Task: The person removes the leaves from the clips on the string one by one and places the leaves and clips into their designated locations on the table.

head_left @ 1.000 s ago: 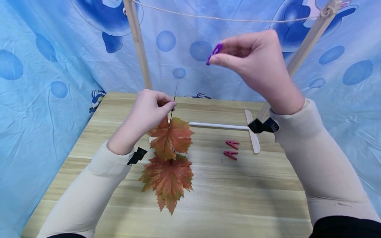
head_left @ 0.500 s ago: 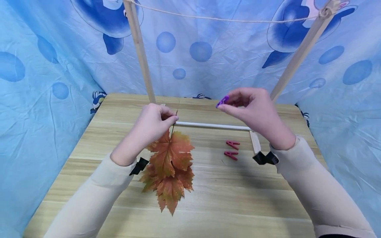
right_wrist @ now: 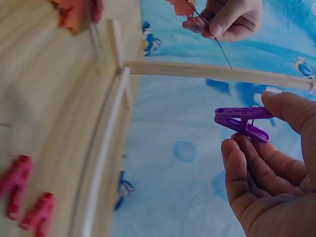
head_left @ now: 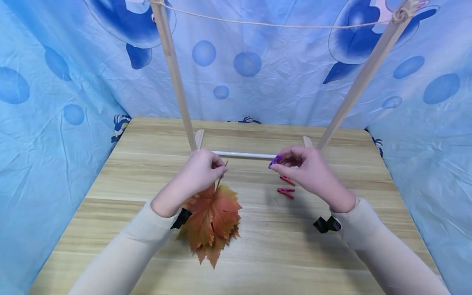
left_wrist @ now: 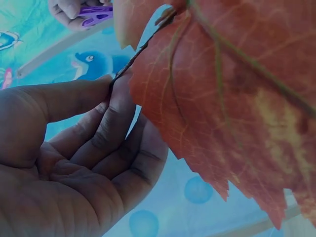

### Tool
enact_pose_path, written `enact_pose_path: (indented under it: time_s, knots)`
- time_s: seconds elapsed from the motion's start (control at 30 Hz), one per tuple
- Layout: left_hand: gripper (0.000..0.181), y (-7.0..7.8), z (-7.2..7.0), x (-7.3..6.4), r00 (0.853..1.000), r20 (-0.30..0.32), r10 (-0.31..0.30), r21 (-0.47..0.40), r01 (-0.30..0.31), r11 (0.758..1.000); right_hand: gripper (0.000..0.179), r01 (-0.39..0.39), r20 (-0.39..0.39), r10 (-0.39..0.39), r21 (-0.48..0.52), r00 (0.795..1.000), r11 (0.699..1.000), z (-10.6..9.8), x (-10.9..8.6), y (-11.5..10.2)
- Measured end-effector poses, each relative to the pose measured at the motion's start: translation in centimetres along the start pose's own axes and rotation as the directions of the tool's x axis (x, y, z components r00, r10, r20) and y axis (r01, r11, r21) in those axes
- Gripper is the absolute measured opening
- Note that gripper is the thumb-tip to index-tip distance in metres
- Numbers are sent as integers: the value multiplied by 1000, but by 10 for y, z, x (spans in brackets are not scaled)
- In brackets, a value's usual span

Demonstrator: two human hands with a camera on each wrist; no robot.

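My left hand (head_left: 203, 172) pinches the thin dark stem (left_wrist: 148, 45) of an orange-red maple leaf (head_left: 212, 215) between thumb and forefinger. The leaf hangs below the hand and overlaps another maple leaf (head_left: 212, 255) in the head view. My right hand (head_left: 307, 172) holds a purple clothespin (right_wrist: 242, 121) by its handle ends, with thumb on one side and fingers on the other. The clothespin's nose points toward the left hand, and a gap separates the two hands. Close below the right hand, two red clothespins (head_left: 286, 192) lie on the wooden table.
A wooden frame stands at the back, with a left post (head_left: 175, 82), a right post (head_left: 363, 80) and a white crossbar (head_left: 243, 155) low between them. A thin string (head_left: 258, 22) runs between the posts high up. Blue patterned curtains (head_left: 236, 98) surround the table (head_left: 280, 254).
Both hands have come down, the right one much farther, from near the string to just above the red clothespins. The held leaf has lowered over the other leaf.
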State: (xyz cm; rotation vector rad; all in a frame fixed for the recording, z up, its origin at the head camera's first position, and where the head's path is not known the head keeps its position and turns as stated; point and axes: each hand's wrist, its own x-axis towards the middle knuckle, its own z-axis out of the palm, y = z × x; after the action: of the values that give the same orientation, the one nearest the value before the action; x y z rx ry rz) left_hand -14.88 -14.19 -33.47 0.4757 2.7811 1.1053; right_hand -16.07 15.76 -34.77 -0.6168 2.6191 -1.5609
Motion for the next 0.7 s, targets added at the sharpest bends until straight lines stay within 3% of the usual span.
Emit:
enact_pose_path:
  time_s: [0.27,0.5,0.7]
  knots:
    - [25,-10,23,4,996,83,-36,8,36,999,19,-4,19,4,9,1000,1000,13,-18,33]
    - [40,-22,43,11,994,101,-37,104,27,994,23,-17,24,17,-12,1000,1000,24,-31,59]
    - [45,-30,53,17,988,121,-100,127,85,988,27,-26,16,27,-48,1000,999,31,-38,75]
